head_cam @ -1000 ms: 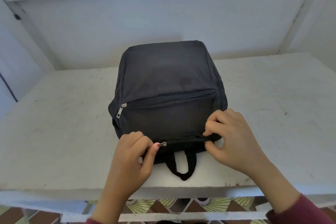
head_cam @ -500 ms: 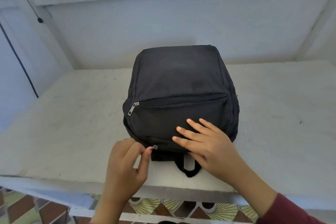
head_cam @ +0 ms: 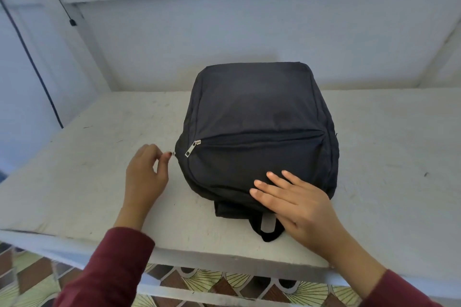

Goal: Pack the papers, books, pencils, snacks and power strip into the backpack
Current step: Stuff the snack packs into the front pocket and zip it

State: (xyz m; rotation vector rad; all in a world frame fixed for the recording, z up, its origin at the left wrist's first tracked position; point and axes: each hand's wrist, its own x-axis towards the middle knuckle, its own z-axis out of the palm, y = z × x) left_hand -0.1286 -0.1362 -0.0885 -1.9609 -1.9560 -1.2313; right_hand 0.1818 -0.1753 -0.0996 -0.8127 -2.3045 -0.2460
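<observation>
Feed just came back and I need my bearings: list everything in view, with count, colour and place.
backpack: one, black, lying on the table
front pocket zipper pull: one, silver, left end of the pocket zip
main zipper pull: one, silver, backpack's left edge
carry loop: one, black, backpack's near end
table: one, white, under the backpack
cable: one, black, down the wall at left
floor tiles: patterned, brown and yellow-green, below the table
sleeves: two, maroon, on both forearms
left hand: pinches the main zipper pull
right hand: flat on the backpack's near end
</observation>
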